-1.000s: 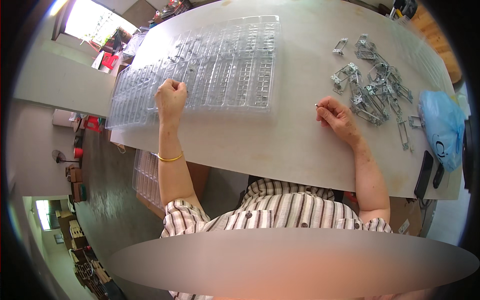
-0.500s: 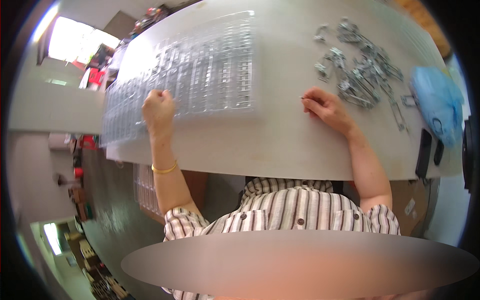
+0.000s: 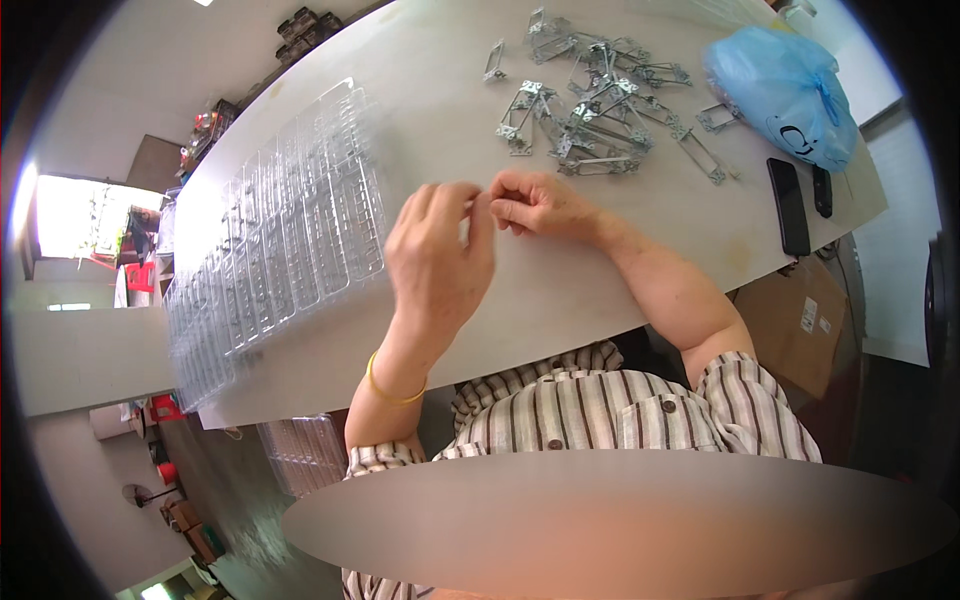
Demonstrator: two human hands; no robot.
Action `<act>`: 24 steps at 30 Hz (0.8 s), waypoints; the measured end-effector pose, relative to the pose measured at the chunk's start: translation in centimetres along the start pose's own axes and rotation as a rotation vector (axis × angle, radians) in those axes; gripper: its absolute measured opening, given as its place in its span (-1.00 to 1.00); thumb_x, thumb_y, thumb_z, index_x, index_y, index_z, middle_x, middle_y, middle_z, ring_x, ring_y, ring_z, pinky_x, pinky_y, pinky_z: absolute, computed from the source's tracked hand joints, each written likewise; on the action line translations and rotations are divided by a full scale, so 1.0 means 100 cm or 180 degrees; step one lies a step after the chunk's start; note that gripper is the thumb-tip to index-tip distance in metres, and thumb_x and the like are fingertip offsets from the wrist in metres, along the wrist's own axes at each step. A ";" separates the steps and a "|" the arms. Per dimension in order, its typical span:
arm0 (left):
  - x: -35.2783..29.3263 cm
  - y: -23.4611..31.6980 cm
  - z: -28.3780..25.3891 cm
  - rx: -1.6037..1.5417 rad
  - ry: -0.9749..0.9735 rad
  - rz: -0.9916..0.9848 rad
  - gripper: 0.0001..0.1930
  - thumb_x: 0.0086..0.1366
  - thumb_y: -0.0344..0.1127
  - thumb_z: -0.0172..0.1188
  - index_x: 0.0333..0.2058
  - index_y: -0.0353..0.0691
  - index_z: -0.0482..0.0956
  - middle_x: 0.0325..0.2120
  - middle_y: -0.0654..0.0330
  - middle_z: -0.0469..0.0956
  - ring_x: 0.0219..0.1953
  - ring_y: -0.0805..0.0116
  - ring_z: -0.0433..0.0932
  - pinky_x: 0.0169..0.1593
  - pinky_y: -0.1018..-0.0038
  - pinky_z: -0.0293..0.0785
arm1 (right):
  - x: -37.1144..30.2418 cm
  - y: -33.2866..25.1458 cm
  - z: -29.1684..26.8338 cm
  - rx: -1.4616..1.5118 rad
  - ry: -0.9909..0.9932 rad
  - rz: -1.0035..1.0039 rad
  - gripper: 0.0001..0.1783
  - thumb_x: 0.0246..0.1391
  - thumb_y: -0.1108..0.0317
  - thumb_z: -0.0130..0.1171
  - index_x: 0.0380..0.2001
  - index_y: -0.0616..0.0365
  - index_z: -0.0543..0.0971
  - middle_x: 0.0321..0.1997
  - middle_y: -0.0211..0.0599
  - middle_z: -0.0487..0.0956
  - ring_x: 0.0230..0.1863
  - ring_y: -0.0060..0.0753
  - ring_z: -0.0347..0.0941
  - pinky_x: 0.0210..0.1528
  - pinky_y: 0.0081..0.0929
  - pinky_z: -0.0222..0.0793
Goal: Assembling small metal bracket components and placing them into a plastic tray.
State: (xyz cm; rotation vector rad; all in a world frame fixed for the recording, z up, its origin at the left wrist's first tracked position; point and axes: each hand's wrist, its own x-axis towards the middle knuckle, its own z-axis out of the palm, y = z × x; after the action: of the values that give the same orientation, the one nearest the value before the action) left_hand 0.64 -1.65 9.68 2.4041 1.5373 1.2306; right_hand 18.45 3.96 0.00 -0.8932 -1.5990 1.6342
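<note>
The person wears a short-sleeved button-up shirt (image 3: 590, 410), cream with dark brown stripes, some thick and some thin. On it, between 4 and 5 o'clock, is a chest pocket (image 3: 645, 428) with a round brown button (image 3: 669, 406). The right sleeve (image 3: 758, 402) is wide and loose at 4 o'clock. The left sleeve (image 3: 382, 458) peeks out at 7 o'clock. A thin, shiny gold bangle (image 3: 395, 401) goes around the left wrist, also at 7 o'clock. The left hand (image 3: 435, 250) and right hand (image 3: 545, 205) are bare.
</note>
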 end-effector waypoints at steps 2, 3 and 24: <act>0.015 0.001 0.021 -0.0077 -0.0175 0.0103 -0.90 0.26 -0.40 0.27 -0.31 -0.30 0.61 -0.45 0.10 0.59 -0.44 0.22 0.58 -0.31 0.37 0.50 | -0.002 -0.014 0.004 -0.0647 -0.0064 -0.0243 -0.85 0.28 0.33 0.11 -0.23 0.18 0.56 -0.44 -0.49 0.56 -0.43 -0.63 0.43 -0.38 -0.57 0.37; 0.025 0.002 0.037 -0.0028 -0.0257 0.0125 -0.85 0.26 -0.35 0.24 -0.30 -0.32 0.61 -0.41 0.05 0.60 -0.36 0.14 0.59 -0.23 0.30 0.50 | 0.002 0.008 -0.002 -0.0887 -0.0049 -0.0285 -0.84 0.23 0.34 0.12 -0.23 0.20 0.56 -0.44 -0.44 0.56 -0.44 -0.59 0.43 -0.36 -0.53 0.36; 0.109 -0.067 0.147 0.0993 -0.2064 -0.0796 -0.62 0.18 -0.14 0.16 -0.26 -0.40 0.69 -0.13 -0.15 0.62 -0.01 -0.04 0.58 0.09 0.22 0.50 | 0.012 0.016 0.025 -0.1530 -0.0018 -0.0855 -0.76 0.23 0.23 0.16 -0.11 0.08 0.57 -0.33 -0.16 0.65 -0.29 -0.04 0.59 -0.17 -0.17 0.48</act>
State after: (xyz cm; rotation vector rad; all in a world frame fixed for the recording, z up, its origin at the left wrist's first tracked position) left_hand 6.96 15.61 3.32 2.3186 1.7957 0.1341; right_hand 15.70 3.60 -1.61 -0.8566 -2.0601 1.0857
